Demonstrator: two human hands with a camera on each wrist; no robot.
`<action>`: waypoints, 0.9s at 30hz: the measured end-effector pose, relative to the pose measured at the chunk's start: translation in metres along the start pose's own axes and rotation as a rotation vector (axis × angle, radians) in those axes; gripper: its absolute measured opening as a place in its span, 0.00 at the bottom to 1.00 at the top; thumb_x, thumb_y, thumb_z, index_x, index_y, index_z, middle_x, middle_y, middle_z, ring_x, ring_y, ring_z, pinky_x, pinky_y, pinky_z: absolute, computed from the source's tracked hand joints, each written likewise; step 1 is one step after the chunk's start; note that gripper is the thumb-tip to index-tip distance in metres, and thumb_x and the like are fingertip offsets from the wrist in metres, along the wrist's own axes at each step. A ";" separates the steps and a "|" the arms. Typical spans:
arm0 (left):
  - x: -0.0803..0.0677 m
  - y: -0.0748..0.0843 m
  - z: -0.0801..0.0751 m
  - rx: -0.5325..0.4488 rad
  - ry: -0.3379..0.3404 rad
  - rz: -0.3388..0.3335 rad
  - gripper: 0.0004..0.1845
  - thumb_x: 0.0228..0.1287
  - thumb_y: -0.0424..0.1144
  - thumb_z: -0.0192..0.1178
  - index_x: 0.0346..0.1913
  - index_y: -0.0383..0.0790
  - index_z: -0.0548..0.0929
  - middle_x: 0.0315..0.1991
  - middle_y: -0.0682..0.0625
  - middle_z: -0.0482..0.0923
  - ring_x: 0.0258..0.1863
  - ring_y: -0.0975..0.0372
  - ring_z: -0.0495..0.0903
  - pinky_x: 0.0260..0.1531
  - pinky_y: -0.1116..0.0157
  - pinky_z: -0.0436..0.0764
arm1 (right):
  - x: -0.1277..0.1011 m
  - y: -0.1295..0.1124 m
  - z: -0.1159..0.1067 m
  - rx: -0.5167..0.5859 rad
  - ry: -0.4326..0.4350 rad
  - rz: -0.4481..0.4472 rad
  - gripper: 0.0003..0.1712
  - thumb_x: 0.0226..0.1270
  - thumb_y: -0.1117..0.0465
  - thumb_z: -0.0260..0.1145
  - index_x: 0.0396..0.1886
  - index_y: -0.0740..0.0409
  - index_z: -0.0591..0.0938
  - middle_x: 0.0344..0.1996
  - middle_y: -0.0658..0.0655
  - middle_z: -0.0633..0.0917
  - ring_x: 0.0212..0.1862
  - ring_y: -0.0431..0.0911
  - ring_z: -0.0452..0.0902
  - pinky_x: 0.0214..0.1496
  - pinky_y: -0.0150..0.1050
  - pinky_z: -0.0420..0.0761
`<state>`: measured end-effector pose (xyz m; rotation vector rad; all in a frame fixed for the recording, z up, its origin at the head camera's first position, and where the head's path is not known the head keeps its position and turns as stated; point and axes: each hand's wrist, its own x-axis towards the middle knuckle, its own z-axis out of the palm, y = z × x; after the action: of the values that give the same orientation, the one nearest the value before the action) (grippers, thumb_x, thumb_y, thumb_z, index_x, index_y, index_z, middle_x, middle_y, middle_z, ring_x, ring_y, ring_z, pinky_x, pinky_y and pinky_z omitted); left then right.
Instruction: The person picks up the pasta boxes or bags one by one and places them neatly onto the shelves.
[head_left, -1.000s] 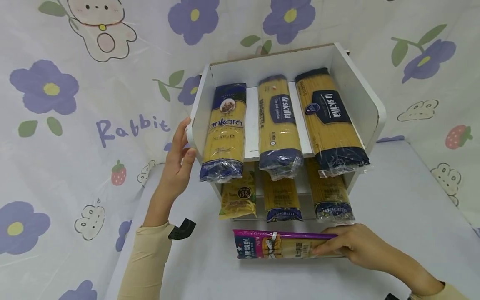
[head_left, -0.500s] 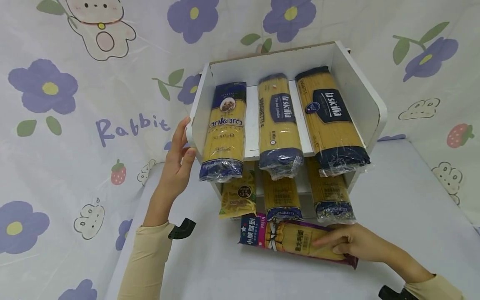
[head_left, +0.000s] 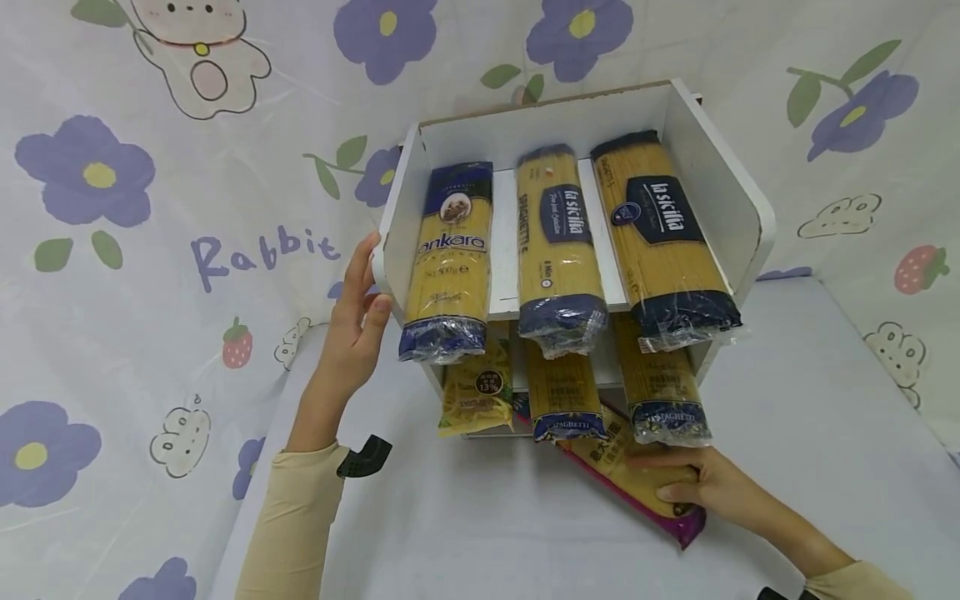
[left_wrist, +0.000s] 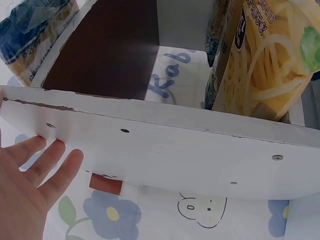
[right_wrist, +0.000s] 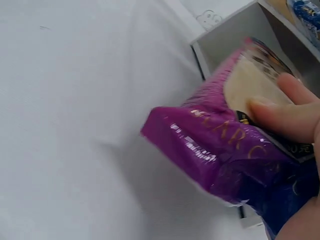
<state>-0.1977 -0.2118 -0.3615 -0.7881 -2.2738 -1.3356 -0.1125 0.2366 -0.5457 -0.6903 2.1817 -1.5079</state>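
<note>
My right hand (head_left: 723,487) grips the outer end of a purple-edged packet of pasta (head_left: 630,479). The packet lies slanted, its far end inside the bottom level of a white shelf (head_left: 723,179), partly hidden behind the hanging spaghetti packs. In the right wrist view, the thumb presses on the packet's (right_wrist: 200,145) printed face near its purple end. My left hand (head_left: 352,342) rests against the shelf's left side panel. Its fingers are extended against that white panel in the left wrist view, holding nothing.
On the top level lie an ankara pack (head_left: 450,267) and two la sicilia spaghetti packs (head_left: 558,242). The middle level holds a yellow noodle bag (head_left: 476,392) and two spaghetti packs (head_left: 566,392), their ends overhanging. A white cloth (head_left: 450,533) covers the table.
The pasta packet has turned from lying crosswise in front of the shelf to slanting inward, and its far end has gone into the bottom level with my right hand. The left hand stayed put.
</note>
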 end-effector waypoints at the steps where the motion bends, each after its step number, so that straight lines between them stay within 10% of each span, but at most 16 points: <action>1: 0.000 0.000 0.000 0.000 0.000 -0.002 0.41 0.70 0.67 0.43 0.78 0.53 0.48 0.74 0.54 0.64 0.65 0.59 0.72 0.60 0.50 0.76 | 0.000 0.002 0.002 0.003 0.019 -0.001 0.25 0.66 0.59 0.67 0.62 0.59 0.80 0.63 0.70 0.78 0.59 0.19 0.69 0.53 0.23 0.78; 11: 0.000 0.000 0.001 0.000 0.005 0.002 0.42 0.70 0.68 0.43 0.78 0.52 0.48 0.75 0.56 0.64 0.65 0.60 0.72 0.59 0.43 0.76 | -0.003 0.013 0.017 0.061 0.257 0.086 0.29 0.62 0.59 0.71 0.63 0.61 0.78 0.56 0.24 0.76 0.58 0.15 0.65 0.56 0.16 0.69; 27: 0.000 -0.002 0.001 -0.009 0.004 0.014 0.42 0.70 0.68 0.43 0.78 0.51 0.49 0.75 0.55 0.64 0.65 0.60 0.72 0.60 0.71 0.75 | -0.003 0.024 0.038 0.201 0.439 0.308 0.34 0.68 0.55 0.67 0.71 0.59 0.70 0.54 0.22 0.72 0.54 0.14 0.64 0.54 0.15 0.69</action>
<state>-0.1991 -0.2118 -0.3625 -0.8027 -2.2561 -1.3410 -0.0923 0.2174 -0.5808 0.0530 2.2553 -1.7960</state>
